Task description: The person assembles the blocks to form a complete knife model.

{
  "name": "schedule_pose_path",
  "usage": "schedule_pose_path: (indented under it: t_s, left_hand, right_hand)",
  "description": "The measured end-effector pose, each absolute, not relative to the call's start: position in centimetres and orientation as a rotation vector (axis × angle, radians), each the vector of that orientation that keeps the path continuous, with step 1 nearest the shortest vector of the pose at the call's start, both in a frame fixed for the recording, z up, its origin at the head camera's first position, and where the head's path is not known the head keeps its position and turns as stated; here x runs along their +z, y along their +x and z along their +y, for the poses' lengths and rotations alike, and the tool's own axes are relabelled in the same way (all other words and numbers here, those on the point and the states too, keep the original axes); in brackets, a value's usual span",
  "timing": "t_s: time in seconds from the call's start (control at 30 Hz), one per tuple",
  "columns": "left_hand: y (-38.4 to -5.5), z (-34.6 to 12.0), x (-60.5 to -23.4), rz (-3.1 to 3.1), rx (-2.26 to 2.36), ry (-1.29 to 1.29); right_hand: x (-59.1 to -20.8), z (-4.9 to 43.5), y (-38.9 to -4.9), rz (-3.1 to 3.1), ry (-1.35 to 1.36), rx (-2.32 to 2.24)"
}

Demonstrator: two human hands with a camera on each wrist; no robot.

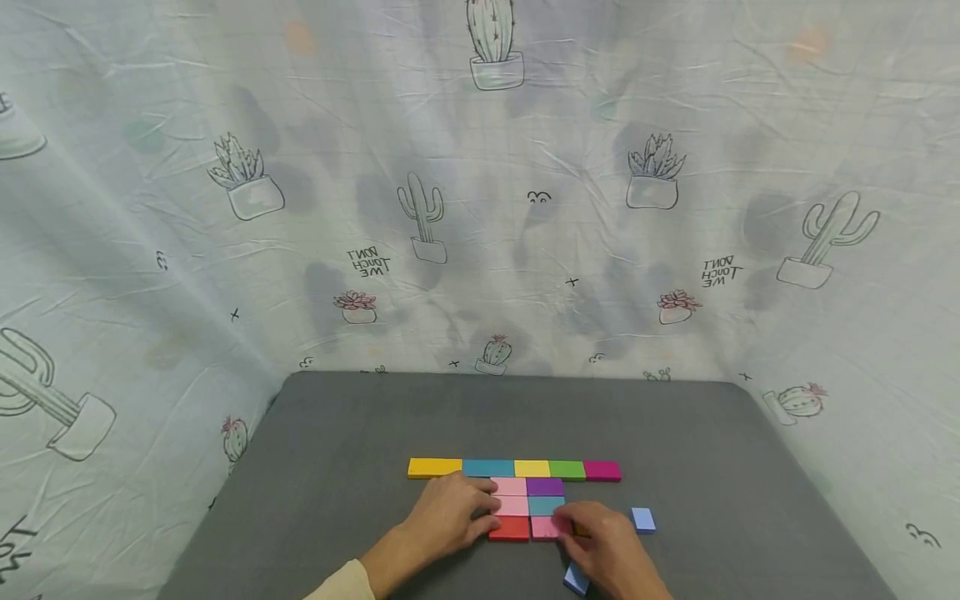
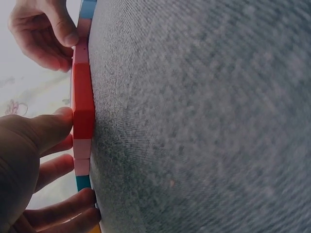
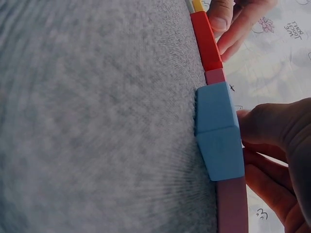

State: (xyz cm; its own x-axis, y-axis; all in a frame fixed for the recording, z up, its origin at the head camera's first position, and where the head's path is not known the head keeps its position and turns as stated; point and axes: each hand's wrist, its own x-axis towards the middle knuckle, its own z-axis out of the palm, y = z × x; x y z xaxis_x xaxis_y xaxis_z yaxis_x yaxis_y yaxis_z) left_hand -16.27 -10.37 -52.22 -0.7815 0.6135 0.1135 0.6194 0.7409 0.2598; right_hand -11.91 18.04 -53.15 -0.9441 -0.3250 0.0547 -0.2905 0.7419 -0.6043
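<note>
A block of flat tiles lies on the grey cloth in the head view: two pink tiles [image 1: 510, 505] above a red tile [image 1: 508, 529] on the left, a purple tile [image 1: 545, 487], a teal tile [image 1: 546, 506] and a pink tile [image 1: 544, 527] on the right. My left hand [image 1: 453, 515] rests its fingertips along the left edge, the thumb against the red tile. My right hand [image 1: 603, 540] pinches the right end of the lower pink tile between thumb and finger. That tile's outer end is hidden behind the fingers.
Behind the block runs a row of tiles: orange-yellow [image 1: 435, 468], blue [image 1: 488, 468], yellow [image 1: 532, 468], green [image 1: 567, 471] and magenta [image 1: 602, 472]. One light-blue piece [image 1: 642, 520] lies right of my right hand, another blue piece [image 1: 576, 578] below it. Cactus-print cloth [image 1: 480, 275] surrounds the table.
</note>
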Motion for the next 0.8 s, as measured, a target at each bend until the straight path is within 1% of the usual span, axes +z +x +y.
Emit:
schedule_pose_path:
  t_s: [0.67,0.8]
  left_hand:
    - [-16.15,-10.18,-52.52,-2.892,-0.44,-1.001]
    - [-16.19,-10.08,-52.61,-2.885,-0.436,-0.997]
  right_hand:
    - [-53.03,17.85,-12.18,2.928,-0.521,-0.906]
    - [-52.96,18.46,-11.96,2.951,-0.45,-0.981]
